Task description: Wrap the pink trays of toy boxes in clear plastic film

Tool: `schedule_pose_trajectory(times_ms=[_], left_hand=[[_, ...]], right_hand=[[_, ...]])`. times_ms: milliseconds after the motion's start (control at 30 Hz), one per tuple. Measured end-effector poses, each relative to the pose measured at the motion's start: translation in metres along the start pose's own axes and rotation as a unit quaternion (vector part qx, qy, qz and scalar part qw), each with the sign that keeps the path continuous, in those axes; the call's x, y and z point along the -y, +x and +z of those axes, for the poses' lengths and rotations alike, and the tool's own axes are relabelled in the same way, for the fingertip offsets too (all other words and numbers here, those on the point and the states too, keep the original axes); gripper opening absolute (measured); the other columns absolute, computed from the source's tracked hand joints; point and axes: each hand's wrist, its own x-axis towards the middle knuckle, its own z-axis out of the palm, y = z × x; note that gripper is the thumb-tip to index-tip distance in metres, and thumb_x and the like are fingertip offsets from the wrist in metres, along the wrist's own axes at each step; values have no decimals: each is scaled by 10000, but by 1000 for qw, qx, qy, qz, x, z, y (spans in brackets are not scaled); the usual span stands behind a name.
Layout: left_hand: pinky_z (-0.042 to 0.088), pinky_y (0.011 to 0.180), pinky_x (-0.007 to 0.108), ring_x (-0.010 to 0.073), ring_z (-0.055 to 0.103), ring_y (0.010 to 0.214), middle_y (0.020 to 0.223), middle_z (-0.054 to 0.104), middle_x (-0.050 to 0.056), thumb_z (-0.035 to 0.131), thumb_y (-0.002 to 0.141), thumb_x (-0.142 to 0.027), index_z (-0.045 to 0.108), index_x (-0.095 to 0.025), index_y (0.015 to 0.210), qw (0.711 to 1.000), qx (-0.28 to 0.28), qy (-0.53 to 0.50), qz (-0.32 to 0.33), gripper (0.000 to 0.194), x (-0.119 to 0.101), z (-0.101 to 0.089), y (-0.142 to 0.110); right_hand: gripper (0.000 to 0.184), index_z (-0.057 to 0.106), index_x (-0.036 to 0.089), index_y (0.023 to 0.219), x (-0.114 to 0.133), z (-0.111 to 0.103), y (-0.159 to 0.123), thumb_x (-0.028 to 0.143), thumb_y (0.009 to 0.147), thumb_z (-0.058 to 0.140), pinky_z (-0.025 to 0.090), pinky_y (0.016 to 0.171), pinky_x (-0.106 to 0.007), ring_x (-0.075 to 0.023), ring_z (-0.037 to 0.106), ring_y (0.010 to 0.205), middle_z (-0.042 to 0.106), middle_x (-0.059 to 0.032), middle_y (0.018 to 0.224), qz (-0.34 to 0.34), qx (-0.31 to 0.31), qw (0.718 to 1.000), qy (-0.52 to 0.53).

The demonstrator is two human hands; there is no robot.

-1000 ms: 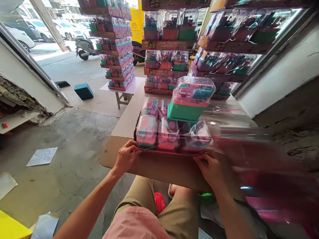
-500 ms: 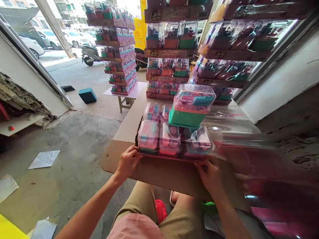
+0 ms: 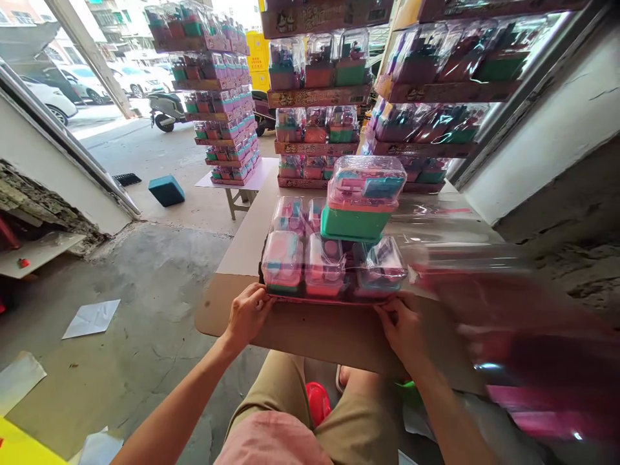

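A low display tray (image 3: 334, 301) with a dark pink front edge lies on the tabletop before me. Several clear-lidded toy boxes (image 3: 282, 261) stand in it, with pink and green bases. One larger green-based box (image 3: 358, 219) rests on top of the others. My left hand (image 3: 248, 313) is closed, its fingers pinching the tray's front left corner. At the front right corner, my right hand (image 3: 401, 323) pinches the same edge. Whether clear film is also caught in the fingers, I cannot tell. Clear plastic film (image 3: 465, 268) spreads to the right of the tray.
Tall stacks of filled trays (image 3: 317, 97) stand at the table's back, with another stack (image 3: 220, 116) on a small table beyond. A blue block (image 3: 166, 190) and paper sheets (image 3: 91, 318) lie on the floor. A wall (image 3: 547, 161) borders the right side.
The view has shifted slightly, so the tray and stacks appear a little further left and higher. Both hands keep their hold at the tray's front corners.
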Motion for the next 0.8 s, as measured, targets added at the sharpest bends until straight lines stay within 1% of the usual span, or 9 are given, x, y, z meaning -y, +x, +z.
schedule_pose_trajectory(times_ms=[100, 200, 333, 467, 533, 667, 800], left_hand=[[429, 596, 201, 116, 555, 648, 715, 605, 17, 518, 841, -251, 494, -190, 594, 1000, 5, -6, -2, 256, 1, -1, 1], [416, 588, 202, 109, 529, 625, 707, 593, 10, 509, 838, -266, 480, -190, 581, 1000, 9, -4, -19, 270, 1, 0, 1], [376, 532, 196, 86, 438, 533, 665, 526, -11, 493, 839, -297, 466, -188, 595, 999, 14, -15, -44, 269, 1, 0, 0], [328, 496, 192, 87, 370, 501, 566, 407, -56, 531, 796, -305, 370, -200, 588, 998, -12, -25, -63, 282, 1, 0, 0], [316, 491, 192, 87, 354, 490, 541, 375, -70, 536, 783, -309, 353, -205, 598, 997, -9, -20, -77, 280, 1, -1, 1], [330, 502, 193, 89, 356, 494, 543, 381, -73, 520, 783, -307, 355, -208, 618, 996, 16, -19, -81, 253, 2, -2, 3], [356, 502, 192, 90, 396, 497, 573, 450, -65, 530, 781, -288, 414, -211, 680, 996, 38, -45, -65, 172, 6, -5, 7]], right_hand=[[320, 534, 208, 608, -2, -1, 2, 420, 844, 492, 465, 601, -321, -197, 548, 721, 541, -76, 808, -17, -4, 1000, -9], [362, 530, 212, 598, -4, -3, 5, 475, 842, 481, 446, 556, -303, -182, 533, 670, 543, -65, 776, -15, 6, 1000, -8], [401, 484, 213, 570, -6, -6, 8, 513, 835, 481, 428, 524, -282, -165, 519, 628, 514, -47, 729, -16, 24, 1000, 10], [362, 458, 212, 580, -8, -9, 10, 453, 847, 493, 394, 510, -260, -137, 469, 572, 457, -15, 677, -36, 38, 999, 10], [341, 460, 212, 592, -9, -9, 10, 426, 857, 485, 372, 501, -252, -124, 436, 546, 438, -4, 666, -38, 46, 998, 3], [300, 459, 211, 613, -10, -9, 9, 366, 869, 463, 363, 504, -243, -118, 431, 547, 445, -5, 682, -43, 59, 997, 10], [283, 411, 213, 595, -9, -11, 12, 306, 860, 452, 375, 520, -238, -117, 440, 558, 453, -8, 686, -52, 60, 997, 19]])
